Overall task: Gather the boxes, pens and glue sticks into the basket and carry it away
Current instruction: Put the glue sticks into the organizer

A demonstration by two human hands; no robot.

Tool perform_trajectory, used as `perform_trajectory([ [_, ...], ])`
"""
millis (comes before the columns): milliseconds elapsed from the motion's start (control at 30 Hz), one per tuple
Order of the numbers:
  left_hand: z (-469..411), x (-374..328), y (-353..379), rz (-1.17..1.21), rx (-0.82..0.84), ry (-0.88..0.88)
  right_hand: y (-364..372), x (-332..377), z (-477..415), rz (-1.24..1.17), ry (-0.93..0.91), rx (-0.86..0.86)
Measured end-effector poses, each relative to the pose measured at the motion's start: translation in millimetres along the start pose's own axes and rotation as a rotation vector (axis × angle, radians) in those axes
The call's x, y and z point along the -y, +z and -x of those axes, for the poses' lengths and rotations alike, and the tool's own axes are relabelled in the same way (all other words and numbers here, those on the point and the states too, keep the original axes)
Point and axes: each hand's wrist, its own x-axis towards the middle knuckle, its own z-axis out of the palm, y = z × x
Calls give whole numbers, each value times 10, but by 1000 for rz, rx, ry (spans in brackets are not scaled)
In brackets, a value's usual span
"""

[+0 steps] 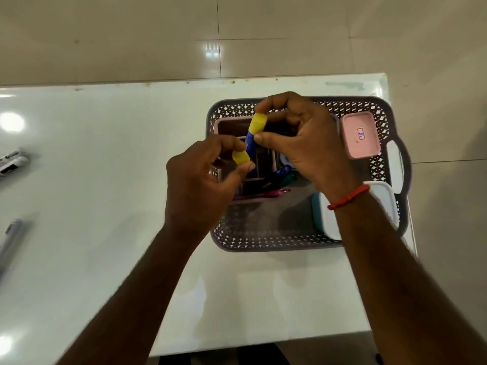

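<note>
A blue glue stick with a yellow cap is pinched between thumb and fingers of the right hand, just above the basket. A yellow piece is gripped by the curled fingers of the left hand, touching the stick's lower end; whether it belongs to that stick cannot be told. Pens are seen below both hands in a divided holder. A pink box is set right of the right hand, a white box under its wrist.
</note>
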Motion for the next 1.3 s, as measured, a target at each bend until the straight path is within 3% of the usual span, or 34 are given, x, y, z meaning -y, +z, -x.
perform_trajectory([
  [267, -3, 91, 105, -182, 129, 143, -28, -61, -16, 129, 21, 71],
  [367, 38, 98, 90, -198, 106, 150, -46, -61, -19, 191, 15, 62],
  [700, 319, 162, -174, -159, 12, -8, -78, 44, 235, 216, -59, -214],
  [967, 581, 259, -567, -133, -34, -84, 290, 462, 556, 327, -345, -409],
  [1300, 915, 662, -1351, -198, -127, -180, 1290, 670, 661, 352, -373, -268],
])
